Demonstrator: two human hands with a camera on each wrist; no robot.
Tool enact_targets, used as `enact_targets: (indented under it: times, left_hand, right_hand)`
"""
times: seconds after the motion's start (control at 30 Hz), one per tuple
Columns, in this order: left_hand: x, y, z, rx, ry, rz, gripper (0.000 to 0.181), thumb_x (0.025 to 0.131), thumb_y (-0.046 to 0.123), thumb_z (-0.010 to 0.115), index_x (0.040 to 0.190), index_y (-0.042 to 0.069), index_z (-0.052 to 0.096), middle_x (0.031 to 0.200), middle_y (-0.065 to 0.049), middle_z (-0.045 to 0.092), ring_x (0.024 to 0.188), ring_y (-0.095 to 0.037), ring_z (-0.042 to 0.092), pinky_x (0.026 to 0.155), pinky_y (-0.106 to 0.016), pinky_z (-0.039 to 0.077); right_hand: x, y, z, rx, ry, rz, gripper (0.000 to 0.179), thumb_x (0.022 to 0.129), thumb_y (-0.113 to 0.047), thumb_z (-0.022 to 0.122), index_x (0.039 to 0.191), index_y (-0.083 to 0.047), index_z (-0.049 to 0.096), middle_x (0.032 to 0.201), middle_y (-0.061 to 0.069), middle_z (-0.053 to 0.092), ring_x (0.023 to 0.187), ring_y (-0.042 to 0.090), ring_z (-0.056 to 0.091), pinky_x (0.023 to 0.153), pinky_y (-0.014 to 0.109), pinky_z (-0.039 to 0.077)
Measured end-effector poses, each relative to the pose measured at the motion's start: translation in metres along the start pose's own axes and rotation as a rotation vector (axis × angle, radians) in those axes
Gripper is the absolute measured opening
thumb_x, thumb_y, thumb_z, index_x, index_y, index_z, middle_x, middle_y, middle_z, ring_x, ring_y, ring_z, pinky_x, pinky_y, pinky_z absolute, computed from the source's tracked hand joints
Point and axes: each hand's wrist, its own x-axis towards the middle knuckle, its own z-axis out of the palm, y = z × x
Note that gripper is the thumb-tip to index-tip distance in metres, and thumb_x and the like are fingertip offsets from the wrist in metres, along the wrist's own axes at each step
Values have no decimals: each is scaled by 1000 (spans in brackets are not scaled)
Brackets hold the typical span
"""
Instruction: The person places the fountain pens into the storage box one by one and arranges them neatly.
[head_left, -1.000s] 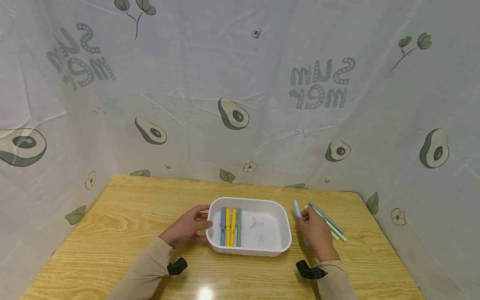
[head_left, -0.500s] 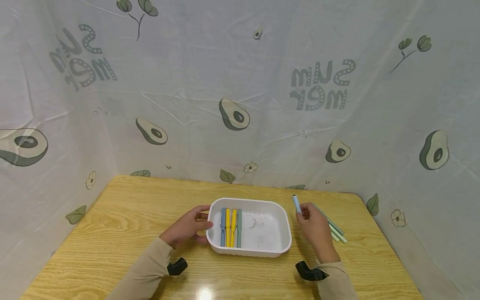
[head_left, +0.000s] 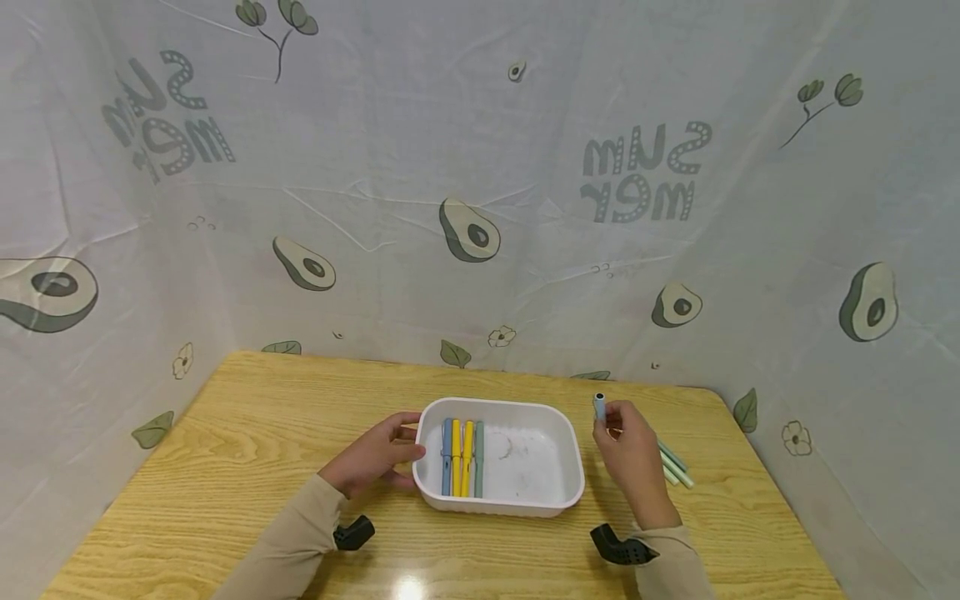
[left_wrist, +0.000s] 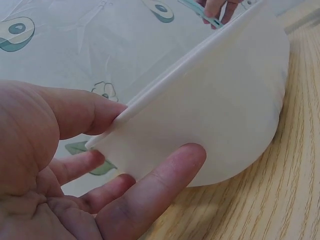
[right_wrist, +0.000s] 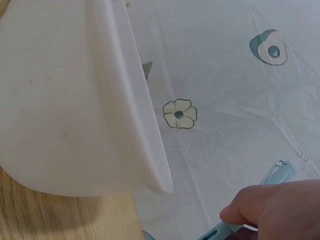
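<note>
A white plastic tray [head_left: 536, 500] stands on the wooden table, with a blue pen [head_left: 446, 467], two yellow pens [head_left: 456, 471] and a green pen [head_left: 479, 471] lying side by side in its left part. My left hand [head_left: 382, 454] holds the tray's left end, thumb at the rim and other fingers along the outer wall. Beyond the tray's right end, my right hand [head_left: 630, 450] pinches a light blue pen [right_wrist: 280, 172] between thumb and fingers. This pen is tilted with its top end up; the hand hides its lower part in the head view.
Partly behind the right hand lie pale green pens [head_left: 678, 472] and a darker green pen [head_left: 672, 457]. The table [head_left: 300, 417] reaches back to a patterned curtain [head_left: 375, 283]. Each wrist carries a black camera mount [head_left: 622, 546].
My right hand has raised the light blue pen off the table and turned it so its end points toward the head camera. The left hand and tray stay put.
</note>
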Motion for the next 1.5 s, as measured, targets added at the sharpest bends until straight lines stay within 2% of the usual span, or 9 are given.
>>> enact_targets:
  times: [0.27,0.57,0.7,0.83,0.97,1.1,1.23,1.4,1.5]
  left_hand:
    - [0,-1,0,-27,-18,5,64,103,8,63,159,5,32,140,-28,46,106,-34,67,80,-50,64]
    - [1,-1,0,-27,-13,8,64,103,10,64,159,6,33,139,-27,47,105,-32,68,80,-50,64]
    - [1,-1,0,-26,-7,5,63,103,10,64,159,7,34,140,-27,47,105,-32,67,80,-50,64]
    - [0,-1,1,-25,-3,2,63,103,9,64,159,6,33,140,-27,47,105,-32,68,80,-50,64]
    - [1,-1,0,-27,-4,1,64,103,9,64,158,6,34,140,-27,46,106,-33,67,80,-51,64]
    - [1,-1,0,-29,-3,-5,63,103,9,64,158,7,34,139,-27,47,106,-33,67,81,-51,64]
    - [1,-1,0,-33,-8,-3,64,102,10,65,158,8,34,139,-27,47,105,-33,68,81,-51,64]
    - [1,-1,-1,-31,-20,5,66,101,13,68,158,7,35,138,-28,46,105,-33,68,80,-50,64]
    - [1,-1,-1,-30,-24,5,68,100,14,69,158,6,35,138,-29,46,105,-34,68,80,-50,64]
  right_hand:
    - [1,-1,1,71,-13,3,29,104,-13,60,130,0,57,123,20,63,117,35,63,97,53,57]
    - [2,-6,2,104,100,-73,38,102,-7,64,139,-2,55,115,17,66,111,33,65,89,50,60]
    - [0,-11,0,164,144,-107,43,102,-4,64,142,-1,51,114,17,65,108,30,65,84,29,62]
    - [-1,-15,-2,262,190,-138,42,102,-3,64,142,-1,51,116,14,63,102,21,64,76,8,55]
    - [-3,-19,-3,333,223,-176,40,100,1,64,139,1,53,117,14,61,99,9,63,76,12,58]
    - [-5,-25,-4,374,205,-189,54,99,3,65,150,-3,46,115,14,60,97,-1,60,75,15,60]
    - [-6,-29,-3,374,171,-164,69,99,1,66,160,-13,35,117,12,60,98,-1,59,74,21,62]
    - [-8,-32,-4,386,124,-132,73,98,3,67,161,-16,35,121,12,56,99,2,60,72,34,65]
    - [-10,-35,-5,381,76,-114,72,97,3,68,160,-15,37,123,13,54,100,5,60,70,35,65]
